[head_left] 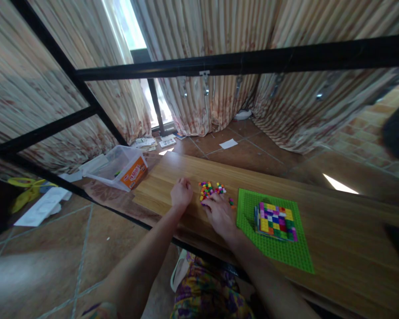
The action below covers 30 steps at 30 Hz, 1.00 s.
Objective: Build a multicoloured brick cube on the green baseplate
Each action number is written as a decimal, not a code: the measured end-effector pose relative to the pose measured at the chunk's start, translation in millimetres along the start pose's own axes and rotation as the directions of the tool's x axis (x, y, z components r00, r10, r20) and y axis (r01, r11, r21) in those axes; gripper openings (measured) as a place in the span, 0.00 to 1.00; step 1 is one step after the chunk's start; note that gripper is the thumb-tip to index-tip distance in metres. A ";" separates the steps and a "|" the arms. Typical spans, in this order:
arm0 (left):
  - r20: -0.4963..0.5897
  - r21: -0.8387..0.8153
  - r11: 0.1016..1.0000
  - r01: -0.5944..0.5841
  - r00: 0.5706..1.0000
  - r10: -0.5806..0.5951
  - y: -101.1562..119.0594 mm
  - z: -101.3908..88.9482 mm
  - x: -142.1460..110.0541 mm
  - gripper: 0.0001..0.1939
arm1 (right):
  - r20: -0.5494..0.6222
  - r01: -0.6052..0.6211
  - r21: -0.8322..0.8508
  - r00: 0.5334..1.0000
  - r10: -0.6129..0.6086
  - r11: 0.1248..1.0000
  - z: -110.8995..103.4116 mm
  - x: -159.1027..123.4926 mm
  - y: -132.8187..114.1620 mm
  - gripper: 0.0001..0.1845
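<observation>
A pile of small, brightly coloured toy bricks (206,189) lies loose on the wooden tabletop. My right hand (219,213) reaches over the near side of this pile, fingers bent down and touching the bricks. Whatever its fingertips pinch is too small to make out. To the left of the pile, my left hand (181,193) rests by the tabletop with its fingers curled closed; their contents are hidden. Right of my right hand lies a green studded baseplate (275,252). On it stands a low multicoloured brick block (275,220), built in stacked layers.
A clear plastic bin (115,166) with an orange label sits beyond the left end of the wooden table (173,166). Black metal bars (173,68) cross in front of striped curtains (213,35). Papers (228,144) lie on the tiled floor.
</observation>
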State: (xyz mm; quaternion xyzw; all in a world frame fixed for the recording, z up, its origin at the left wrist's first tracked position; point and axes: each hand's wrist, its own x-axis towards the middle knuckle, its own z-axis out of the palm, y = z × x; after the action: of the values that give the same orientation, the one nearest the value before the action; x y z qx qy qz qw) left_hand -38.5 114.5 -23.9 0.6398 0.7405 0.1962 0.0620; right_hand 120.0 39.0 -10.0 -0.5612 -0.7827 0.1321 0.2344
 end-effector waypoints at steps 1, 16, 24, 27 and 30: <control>-0.002 0.000 1.000 -0.005 1.000 0.005 -0.2 0.3 0.0 0.11 | 0.012 0.012 -0.013 1.000 -0.012 1.000 1.8 1.6 -0.1 0.10; -0.026 0.003 1.000 -0.005 1.000 0.005 -0.7 -0.5 1.7 0.11 | 0.031 -0.030 -0.083 0.999 0.032 0.996 -2.5 -0.1 -3.6 0.07; -0.033 0.043 0.999 0.012 0.999 -0.011 -0.3 -1.0 4.1 0.13 | -0.180 -0.130 0.402 0.959 0.218 0.906 -28.4 -34.7 -9.7 0.13; -0.032 0.059 0.998 0.008 0.999 -0.007 0.2 -2.1 4.2 0.13 | -0.174 -0.147 0.515 0.947 0.271 0.844 -35.7 -51.0 -10.0 0.11; -0.040 0.060 0.998 -0.006 0.999 0.009 -0.7 -2.3 4.5 0.13 | -0.157 -0.191 0.640 0.916 0.370 0.744 -41.0 -61.7 -9.9 0.11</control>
State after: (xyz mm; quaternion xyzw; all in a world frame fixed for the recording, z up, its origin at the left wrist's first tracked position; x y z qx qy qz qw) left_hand -40.7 118.4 -21.3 0.6401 0.7447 0.1871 0.0270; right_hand 149.0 -24.6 16.3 -0.5796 -0.5623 0.3336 0.4864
